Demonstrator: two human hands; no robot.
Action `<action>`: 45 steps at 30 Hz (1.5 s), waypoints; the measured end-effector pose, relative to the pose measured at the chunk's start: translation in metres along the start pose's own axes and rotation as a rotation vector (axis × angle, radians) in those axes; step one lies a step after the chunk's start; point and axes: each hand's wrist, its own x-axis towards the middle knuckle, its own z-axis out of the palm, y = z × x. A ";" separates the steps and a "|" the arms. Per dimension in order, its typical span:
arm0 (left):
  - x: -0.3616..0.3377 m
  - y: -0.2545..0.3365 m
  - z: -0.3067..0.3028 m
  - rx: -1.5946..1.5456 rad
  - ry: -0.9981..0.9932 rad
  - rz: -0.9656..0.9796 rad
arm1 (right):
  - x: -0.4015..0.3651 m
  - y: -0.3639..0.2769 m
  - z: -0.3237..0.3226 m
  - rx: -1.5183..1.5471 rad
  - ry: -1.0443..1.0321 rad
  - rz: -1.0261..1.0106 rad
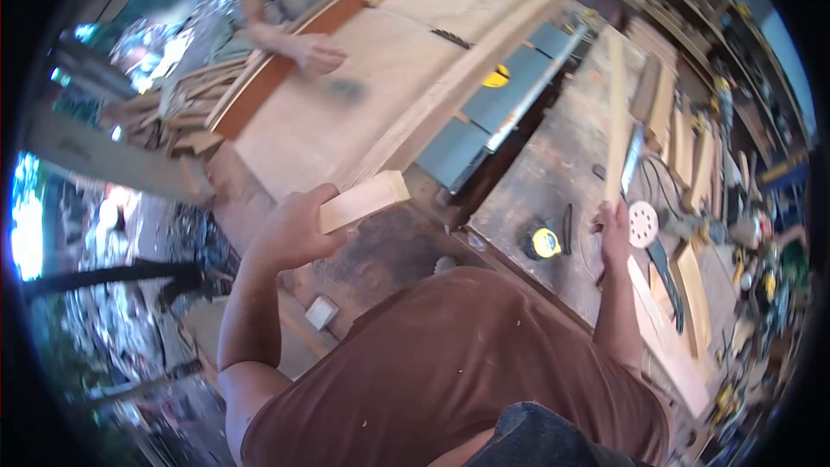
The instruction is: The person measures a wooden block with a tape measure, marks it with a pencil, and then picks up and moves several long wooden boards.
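My left hand is closed around the near end of a long, thick wooden beam. The beam stretches away over the saw table towards the far right. On the right, my right hand has its fingers wrapped at the lower end of a long, narrow wooden strip, over the workbench. Beside that hand lies a sander with a round white perforated pad. To its left, a tape measure with a yellow face rests on the bench.
A saw blade sticks up through the table, left of the beam. Across the table a co-worker's hand hovers near the reddish-brown edge board. Wood pieces and tools crowd the right; scrap wood is piled at left.
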 end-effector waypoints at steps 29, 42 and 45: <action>0.044 -0.041 0.197 -1.317 0.100 0.103 | -0.040 0.012 0.065 -0.899 -0.495 -0.119; 0.062 0.192 0.281 -1.137 -0.189 0.368 | -0.106 -0.026 -0.047 0.415 -0.736 0.029; 0.029 0.231 0.284 -1.051 -0.281 0.388 | -0.145 -0.041 -0.083 0.383 -0.714 0.130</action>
